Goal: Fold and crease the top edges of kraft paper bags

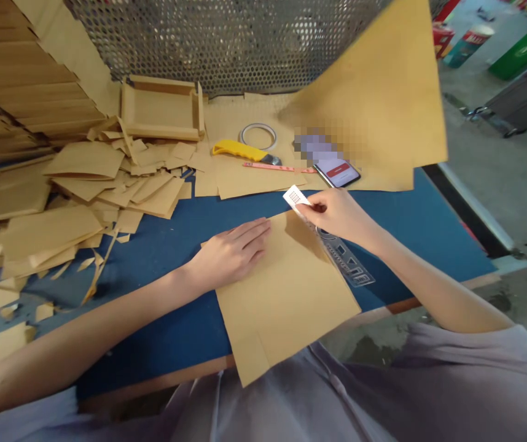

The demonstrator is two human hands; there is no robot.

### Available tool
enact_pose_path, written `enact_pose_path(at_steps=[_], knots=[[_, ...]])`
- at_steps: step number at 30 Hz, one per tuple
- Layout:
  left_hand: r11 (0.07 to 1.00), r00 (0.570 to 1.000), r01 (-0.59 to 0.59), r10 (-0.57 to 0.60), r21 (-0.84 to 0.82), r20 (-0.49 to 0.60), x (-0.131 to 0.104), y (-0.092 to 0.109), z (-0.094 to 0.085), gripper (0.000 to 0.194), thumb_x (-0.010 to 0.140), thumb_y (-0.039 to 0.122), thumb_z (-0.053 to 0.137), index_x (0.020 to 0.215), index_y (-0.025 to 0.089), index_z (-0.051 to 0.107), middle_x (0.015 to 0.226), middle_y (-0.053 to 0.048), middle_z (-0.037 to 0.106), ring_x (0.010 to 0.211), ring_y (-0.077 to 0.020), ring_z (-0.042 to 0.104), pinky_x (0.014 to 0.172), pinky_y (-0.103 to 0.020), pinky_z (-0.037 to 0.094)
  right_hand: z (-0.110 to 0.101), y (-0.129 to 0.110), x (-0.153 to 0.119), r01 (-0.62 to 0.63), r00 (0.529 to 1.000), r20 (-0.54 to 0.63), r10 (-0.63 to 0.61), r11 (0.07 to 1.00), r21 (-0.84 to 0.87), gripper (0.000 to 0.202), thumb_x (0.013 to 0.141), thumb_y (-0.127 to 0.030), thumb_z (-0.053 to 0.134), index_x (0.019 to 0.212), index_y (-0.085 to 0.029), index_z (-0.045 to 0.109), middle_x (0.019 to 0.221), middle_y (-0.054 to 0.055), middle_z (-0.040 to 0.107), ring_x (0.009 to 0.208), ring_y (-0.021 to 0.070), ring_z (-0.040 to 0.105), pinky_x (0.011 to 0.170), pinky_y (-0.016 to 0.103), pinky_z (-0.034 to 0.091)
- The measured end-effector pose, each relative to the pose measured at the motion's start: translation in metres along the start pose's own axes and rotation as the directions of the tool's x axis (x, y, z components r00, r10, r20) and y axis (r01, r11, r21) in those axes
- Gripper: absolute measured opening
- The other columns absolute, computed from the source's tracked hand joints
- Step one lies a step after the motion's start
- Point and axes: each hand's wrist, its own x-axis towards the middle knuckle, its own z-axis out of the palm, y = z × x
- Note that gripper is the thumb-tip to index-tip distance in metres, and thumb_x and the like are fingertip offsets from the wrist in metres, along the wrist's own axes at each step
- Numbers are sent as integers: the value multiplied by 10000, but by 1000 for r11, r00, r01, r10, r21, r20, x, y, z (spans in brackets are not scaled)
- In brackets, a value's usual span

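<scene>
A brown paper sheet [286, 294] lies at an angle on the blue table, its near corner past the front edge. My left hand [232, 253] rests flat on its upper left part, fingers stretched out. Above the sheet's upper right corner, my right hand [332, 212] pinches a small white card [296, 196] with a grid of dark dots. A clear stencil ruler [351, 265] lies along the sheet's right edge, its upper end partly hidden by my right hand.
Paper scraps [56, 227] and a cardboard tray [162, 110] are at left. Behind are a yellow cutter [240, 150], a tape roll [258, 136], a pink tape strip [268, 167] and a phone [337, 172]. A large paper sheet [387, 92] rises at back right before a perforated metal panel [226, 43].
</scene>
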Motion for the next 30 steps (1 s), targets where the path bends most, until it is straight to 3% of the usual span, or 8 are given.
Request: enact_pose_path(at_steps=[5, 10, 15, 20, 22, 24, 28, 30], knots=[[1000, 1000, 14, -13, -15, 13, 0, 0, 1, 319, 1016, 191, 420, 1263, 56, 569, 1318, -147, 622, 1247, -236, 581, 962, -345, 572, -3, 8, -2, -9, 999, -45, 10, 1000, 29, 461, 851, -286, 560, 501, -202, 271, 475, -57, 264, 479, 80, 251, 500, 282, 204], [1000, 1000, 3, -2, -15, 16, 0, -1, -1, 311, 1009, 175, 424, 1246, 44, 577, 1315, -153, 624, 1244, -249, 583, 945, -354, 582, -6, 14, -1, 1, 999, -34, 0, 999, 39, 454, 864, -291, 570, 483, -196, 342, 450, -46, 341, 463, 80, 324, 496, 274, 242], [999, 998, -8, 11, -54, 55, 3, -5, 1, 364, 1005, 193, 420, 1282, -8, 543, 1347, -204, 585, 1302, -299, 522, 1048, -437, 504, -25, 25, 5, -63, 992, 123, 20, 933, 355, 409, 939, -414, 509, 606, -179, 529, 548, 12, 552, 474, 97, 497, 470, 255, 344], [993, 987, -7, 26, -122, 157, 14, -13, 9, 412, 1010, 235, 407, 1375, 58, 479, 1450, -182, 491, 1389, -300, 414, 1136, -535, 370, -38, 11, 10, -47, 994, 107, -5, 878, 476, 351, 997, -377, 427, 695, -202, 467, 554, 15, 598, 412, 97, 505, 443, 255, 374], [991, 988, -18, 39, -136, 148, 20, -15, 13, 407, 1009, 247, 413, 1366, 65, 486, 1439, -183, 504, 1380, -301, 426, 1132, -540, 367, -34, 0, 10, -49, 991, 135, -14, 891, 451, 269, 1003, -296, 400, 762, -203, 474, 541, -1, 590, 409, 107, 501, 444, 258, 371], [989, 997, -22, 32, -146, 68, 25, -16, 15, 356, 1006, 245, 431, 1293, 63, 538, 1364, -185, 576, 1316, -290, 504, 1093, -503, 425, -27, -12, 9, -10, 984, 167, -60, 922, 388, 201, 996, -232, 381, 850, -191, 514, 607, 10, 624, 490, 128, 554, 504, 267, 404], [988, 986, 53, -75, -145, -151, 33, -18, 7, 202, 981, 149, 454, 1127, 110, 587, 1127, -137, 694, 1077, -227, 647, 889, -370, 556, -13, -33, 6, 139, 978, 149, -148, 988, 75, 202, 940, -155, 410, 888, -158, 606, 798, 76, 697, 698, 171, 627, 631, 282, 405], [991, 979, 85, -102, -100, -178, 37, -18, -1, 240, 958, 103, 447, 1172, 121, 554, 1150, -140, 672, 1062, -232, 636, 871, -377, 553, -7, -43, 3, 146, 982, 140, -127, 981, -131, 193, 914, -167, 438, 935, -143, 628, 835, 114, 709, 737, 214, 645, 607, 297, 367]])
